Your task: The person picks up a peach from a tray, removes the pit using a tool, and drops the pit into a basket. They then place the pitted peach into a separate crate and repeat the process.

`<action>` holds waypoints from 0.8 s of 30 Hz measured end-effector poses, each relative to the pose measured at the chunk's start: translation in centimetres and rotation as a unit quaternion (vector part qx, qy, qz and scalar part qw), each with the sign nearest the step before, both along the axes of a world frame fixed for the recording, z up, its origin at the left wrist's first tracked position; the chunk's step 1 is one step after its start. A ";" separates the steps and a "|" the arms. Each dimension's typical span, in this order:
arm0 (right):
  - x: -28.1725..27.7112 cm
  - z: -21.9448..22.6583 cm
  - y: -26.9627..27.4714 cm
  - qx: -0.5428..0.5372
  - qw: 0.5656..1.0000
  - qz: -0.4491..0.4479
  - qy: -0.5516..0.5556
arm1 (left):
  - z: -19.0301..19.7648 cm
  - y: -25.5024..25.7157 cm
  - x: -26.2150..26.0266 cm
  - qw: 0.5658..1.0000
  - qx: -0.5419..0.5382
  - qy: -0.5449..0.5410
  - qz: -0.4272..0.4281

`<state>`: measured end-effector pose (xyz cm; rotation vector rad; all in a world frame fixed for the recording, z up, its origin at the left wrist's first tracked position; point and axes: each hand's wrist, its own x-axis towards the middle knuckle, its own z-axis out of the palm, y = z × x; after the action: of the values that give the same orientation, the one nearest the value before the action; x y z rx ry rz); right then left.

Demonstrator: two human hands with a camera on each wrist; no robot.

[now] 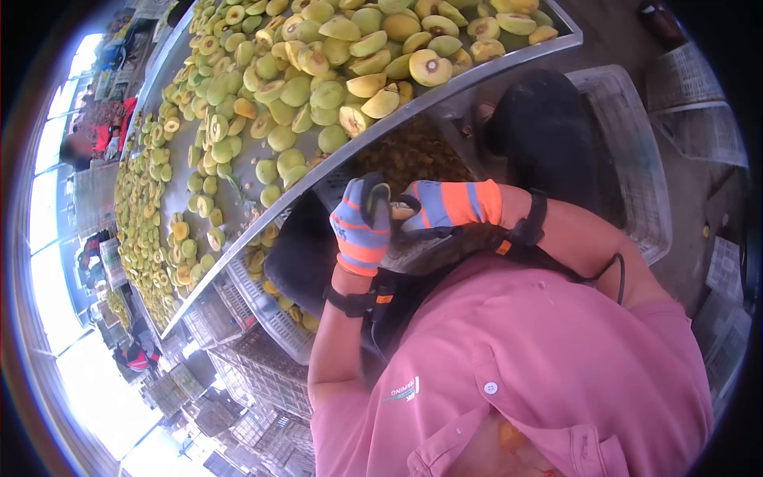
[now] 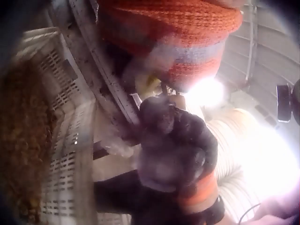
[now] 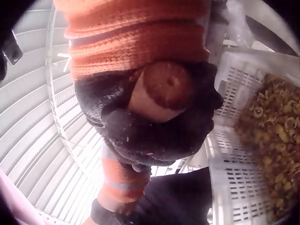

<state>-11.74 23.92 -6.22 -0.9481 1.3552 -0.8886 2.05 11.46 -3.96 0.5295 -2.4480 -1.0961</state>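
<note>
Both hands wear orange-and-grey knit gloves with dark palms and meet in front of the body, below the table edge. My right hand grips a tool by its thick wooden handle, whose round butt end faces the right wrist camera. The tool's working end is hidden between the hands. My left hand has its fingers curled round a yellow-green piece of fruit, mostly covered by the glove. On the metal table beyond lie many halved green-yellow fruits, some showing brown stone hollows.
Below the hands stands a white slatted crate filled with brownish-yellow fruit scraps. Another white crate with fruit is under the table at the left. More crates stand at the right, and people work in the background.
</note>
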 end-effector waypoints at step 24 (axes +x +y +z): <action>0.6 1.3 1.2 0.061 0.757 0.151 -0.633 | 1.9 0.9 4.1 0.962 0.272 -0.010 0.014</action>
<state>-11.14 25.12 -4.91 -0.2457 0.0603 -0.8743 6.19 12.39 -2.04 0.7338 -2.1267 -1.7681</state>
